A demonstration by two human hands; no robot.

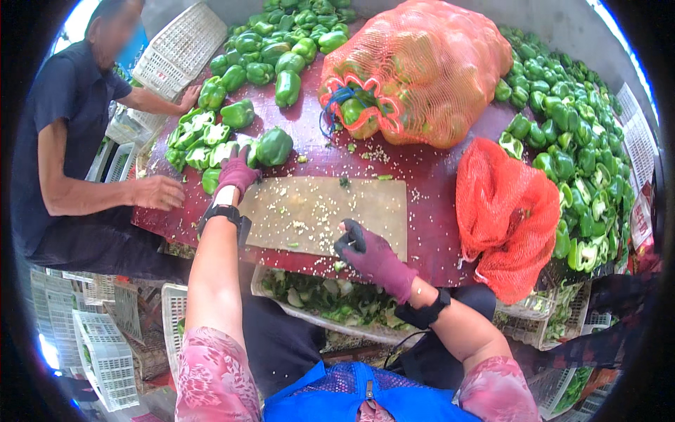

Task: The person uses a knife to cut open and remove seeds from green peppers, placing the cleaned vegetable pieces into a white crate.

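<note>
My left hand (pixel 238 172), in a maroon glove, reaches to the left end of the cutting board (pixel 309 190). Its fingers are stretched out and slightly apart, touching the edge of a pile of halved green bell peppers (pixel 197 137). A whole green bell pepper (pixel 274 146) sits just right of those fingers. Over the board's front right part is my right hand (pixel 369 254), in a maroon glove with dark fingertips. Its fingers are curled together; what they hold, if anything, is too small to make out. Pale pepper seeds lie scattered over the board.
A big orange net sack (pixel 429 70) of peppers stands on the red table (pixel 432 183). An empty-looking red net bag (pixel 503 211) lies at right, beside a large pepper heap (pixel 569 141). A co-worker (pixel 70 133) sits at left. A trimmings crate (pixel 337 316) stands below the table edge.
</note>
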